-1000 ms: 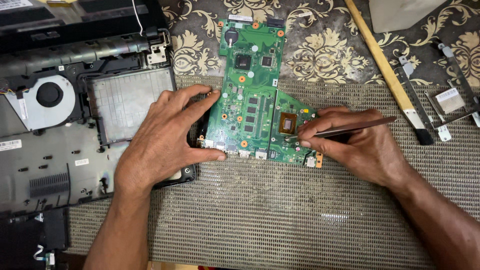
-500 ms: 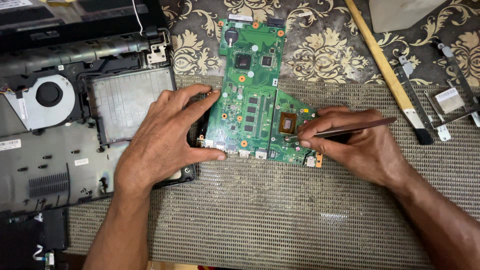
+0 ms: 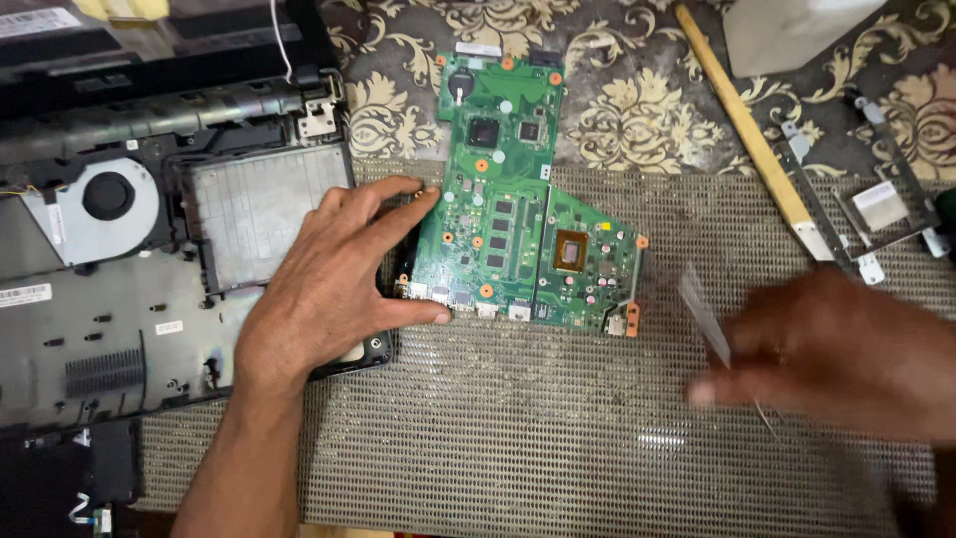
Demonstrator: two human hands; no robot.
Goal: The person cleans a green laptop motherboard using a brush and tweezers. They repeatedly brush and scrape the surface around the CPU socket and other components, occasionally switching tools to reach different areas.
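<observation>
A green laptop motherboard (image 3: 503,189) lies on a woven grey mat (image 3: 518,438), its upper part over a patterned cloth. My left hand (image 3: 334,284) rests flat against the board's left edge, thumb and fingers spread and touching it. To the right of the board, my right hand (image 3: 836,349) is blurred in motion above the mat. It pinches thin metal tweezers (image 3: 705,316), whose tip points up and to the left, clear of the board. The bare copper-coloured chip (image 3: 571,251) on the board's lower right section is uncovered.
An opened black laptop base (image 3: 119,329) with a round fan (image 3: 108,197) fills the left side. A long wooden-handled tool (image 3: 757,139) lies diagonally at upper right, beside metal brackets (image 3: 876,209). A grey flat object (image 3: 797,35) sits at the top right.
My right hand has pulled away from the chip, moving right and down with the tweezers. The left hand stays put against the board. The view has shifted slightly.
</observation>
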